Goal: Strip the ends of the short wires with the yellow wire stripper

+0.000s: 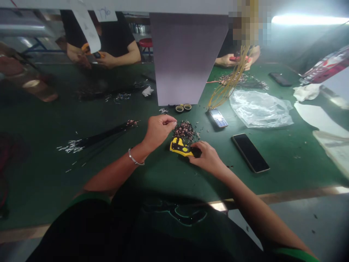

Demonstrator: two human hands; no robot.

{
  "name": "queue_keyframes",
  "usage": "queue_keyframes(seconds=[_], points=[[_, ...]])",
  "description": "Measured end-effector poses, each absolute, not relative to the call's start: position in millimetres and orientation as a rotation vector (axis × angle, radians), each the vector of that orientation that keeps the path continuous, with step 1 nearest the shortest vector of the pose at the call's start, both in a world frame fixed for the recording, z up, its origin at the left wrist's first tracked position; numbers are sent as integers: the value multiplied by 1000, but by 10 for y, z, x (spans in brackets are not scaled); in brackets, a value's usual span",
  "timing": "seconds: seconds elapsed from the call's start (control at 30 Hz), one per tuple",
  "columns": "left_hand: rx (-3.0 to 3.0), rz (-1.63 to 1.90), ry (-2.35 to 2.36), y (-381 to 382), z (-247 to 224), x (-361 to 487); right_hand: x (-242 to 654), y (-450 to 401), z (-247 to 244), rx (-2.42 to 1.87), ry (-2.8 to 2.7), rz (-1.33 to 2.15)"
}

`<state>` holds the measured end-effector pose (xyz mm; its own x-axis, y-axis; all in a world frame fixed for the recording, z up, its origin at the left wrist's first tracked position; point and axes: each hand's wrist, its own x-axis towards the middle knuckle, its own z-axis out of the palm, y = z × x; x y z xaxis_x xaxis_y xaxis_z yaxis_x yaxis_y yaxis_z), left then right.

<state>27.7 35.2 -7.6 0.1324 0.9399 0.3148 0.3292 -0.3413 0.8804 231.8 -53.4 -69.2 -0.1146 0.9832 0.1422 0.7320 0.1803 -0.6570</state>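
My right hand (207, 156) is closed round the handles of a yellow and black wire stripper (178, 148), whose jaw end points left. Just beyond the tool lies a pile of small copper and black wire offcuts (186, 131). My left hand (159, 129) hovers at the pile's left edge, thumb and forefinger pinched together; whatever is between the fingertips is too small to make out. To its left, a bundle of black wires (102, 137) rests on the green table, with silvery tips at one end and coppery ones at the other.
Right of the pile lie a keypad phone (218, 118), a dark smartphone (251, 153) and a clear plastic bag (260, 109). Two tape rolls (180, 108) sit before an upright pale panel (185, 58). Yellow wires (231, 82) hang down nearby. Two people work across the table.
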Motion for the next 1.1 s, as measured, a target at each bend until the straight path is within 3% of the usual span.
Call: queue_keyframes(seconds=[0.13,0.23,0.7,1.1], points=[[1725,1255,1209,360,-54,260,2368,-548,-672,-1502,-1308,1160],[1706,1280,1207,358,-51,263,2357,-566,-640,-1384,-959,1309],[1639,1234,1237,391,-195,344,2172,-664,-622,-1227,-1036,1118],[1579,1306,1259,222,-295,467,2173,-607,-589,-1195,-1018,1275]])
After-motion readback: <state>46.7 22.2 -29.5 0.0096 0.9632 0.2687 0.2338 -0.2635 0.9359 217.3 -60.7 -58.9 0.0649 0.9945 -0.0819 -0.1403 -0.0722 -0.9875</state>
